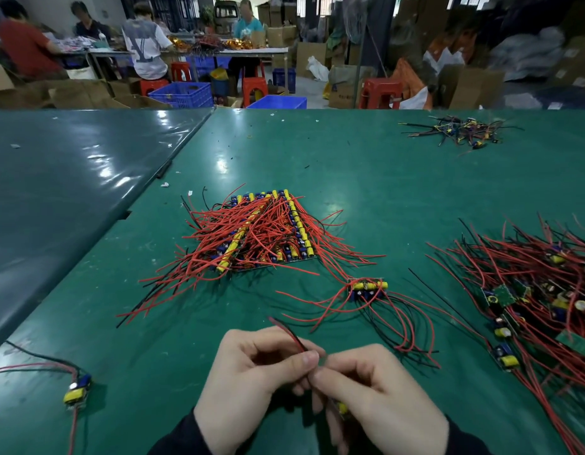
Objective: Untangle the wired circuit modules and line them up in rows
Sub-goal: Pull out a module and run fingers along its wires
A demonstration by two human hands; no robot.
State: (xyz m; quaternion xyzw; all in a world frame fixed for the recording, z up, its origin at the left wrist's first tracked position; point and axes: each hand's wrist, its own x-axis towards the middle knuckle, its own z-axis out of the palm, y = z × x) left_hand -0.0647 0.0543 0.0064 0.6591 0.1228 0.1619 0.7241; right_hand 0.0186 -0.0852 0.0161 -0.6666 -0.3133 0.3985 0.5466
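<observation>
Green table (366,192) fills most of our view, and on it, from biggest to smallest, lie the tangled heap of boards and red wires (534,290) at the right edge of the frame, the finished block of boards in rows (268,231) at centre, a short new row of a few boards (366,287) just right of and below that block, and one stray board (76,389) at lower left. A small pile of wire scraps (458,131) sits far off at upper right. At the bottom centre our left hand (248,382) pinches a red and a black wire (289,334) between thumb and fingers, while our right hand (379,395) is curled round the lower run of the same wires; a yellow part of the board we hold (343,408) peeks out beneath it, the rest hidden. We judge that we are straightening the leads of one freed board before placing it. Next we would need to lay it beside the short new row, square with its neighbours, wires trailing toward us, without snagging the loops already lying there.
</observation>
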